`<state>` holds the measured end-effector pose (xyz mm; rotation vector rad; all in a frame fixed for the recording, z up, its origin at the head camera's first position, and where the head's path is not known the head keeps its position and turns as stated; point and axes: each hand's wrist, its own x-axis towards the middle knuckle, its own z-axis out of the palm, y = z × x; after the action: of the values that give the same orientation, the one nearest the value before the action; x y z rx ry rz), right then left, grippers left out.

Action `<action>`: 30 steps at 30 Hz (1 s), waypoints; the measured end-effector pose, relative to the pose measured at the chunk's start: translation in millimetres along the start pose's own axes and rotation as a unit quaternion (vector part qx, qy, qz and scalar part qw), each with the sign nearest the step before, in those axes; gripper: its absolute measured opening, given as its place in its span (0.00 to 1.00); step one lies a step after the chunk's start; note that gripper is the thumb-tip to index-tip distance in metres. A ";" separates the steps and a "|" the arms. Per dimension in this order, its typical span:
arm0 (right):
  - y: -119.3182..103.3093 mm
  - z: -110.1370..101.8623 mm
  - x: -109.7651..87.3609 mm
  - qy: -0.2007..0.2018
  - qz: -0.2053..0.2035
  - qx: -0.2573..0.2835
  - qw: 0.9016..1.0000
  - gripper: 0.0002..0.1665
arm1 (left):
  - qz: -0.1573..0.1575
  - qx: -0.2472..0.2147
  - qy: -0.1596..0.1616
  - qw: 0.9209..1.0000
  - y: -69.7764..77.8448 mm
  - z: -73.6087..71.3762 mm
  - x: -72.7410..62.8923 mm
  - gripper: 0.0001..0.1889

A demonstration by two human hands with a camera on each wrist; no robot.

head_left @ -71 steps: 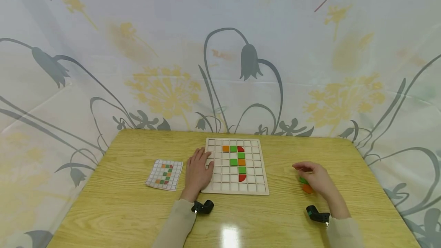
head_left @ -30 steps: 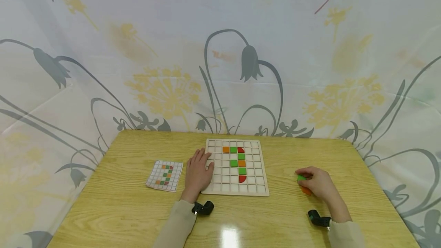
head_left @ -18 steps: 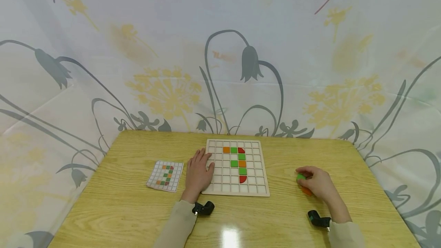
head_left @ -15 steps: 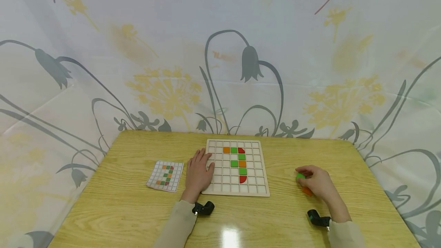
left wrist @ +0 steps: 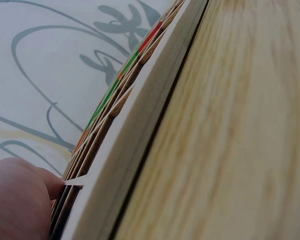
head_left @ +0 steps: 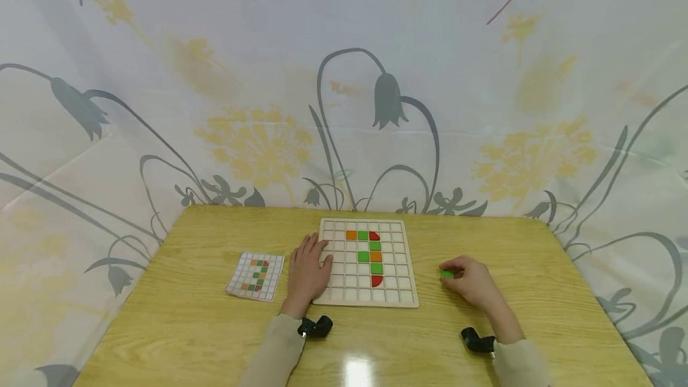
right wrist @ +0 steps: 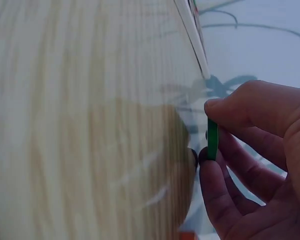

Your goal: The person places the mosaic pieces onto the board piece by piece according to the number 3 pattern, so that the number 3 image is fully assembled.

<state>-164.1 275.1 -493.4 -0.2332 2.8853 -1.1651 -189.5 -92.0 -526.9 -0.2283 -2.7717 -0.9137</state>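
Note:
A white gridded board [head_left: 398, 292] lies mid-table, with orange, green and red tiles set in some of its squares. My left hand [head_left: 308, 273] rests along its left edge, fingers stretched out and thumb over the grid. Off the board's right side, my right hand [head_left: 473, 280] pinches a green tile [head_left: 447, 274] between thumb and fingers. The right wrist view shows that green tile [right wrist: 213, 139] edge-on in the pinch. At the bottom of that view peeks an orange piece [right wrist: 187, 235]; the hand hides it in the head view.
A paper card [head_left: 255, 276] printed with a coloured grid pattern lies left of my left hand on the wooden table [head_left: 177, 315]. Behind the table's far edge hangs a flower-patterned cloth [head_left: 279, 76]. Both wrists carry a small black camera [head_left: 317, 326].
My right hand took hold of the green tile near the orange piece and has moved left with it, toward the board. The left hand keeps its place on the board's edge.

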 end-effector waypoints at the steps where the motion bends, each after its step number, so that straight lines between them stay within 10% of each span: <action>1: -1.0 3.3 1.0 0.001 -0.003 -0.001 1.000 0.12 | -0.001 -0.001 -0.001 1.000 -0.3 -0.1 -0.4 0.21; 30: -64.1 68.6 33.9 -0.029 -0.107 0.017 0.994 0.09 | -0.008 0.004 -0.004 1.000 -1.3 1.2 0.7 0.21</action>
<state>-184.1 177.4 -497.2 -0.5792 2.8430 -1.2123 -190.6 -92.3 -528.5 -0.2103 -2.7877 -0.9077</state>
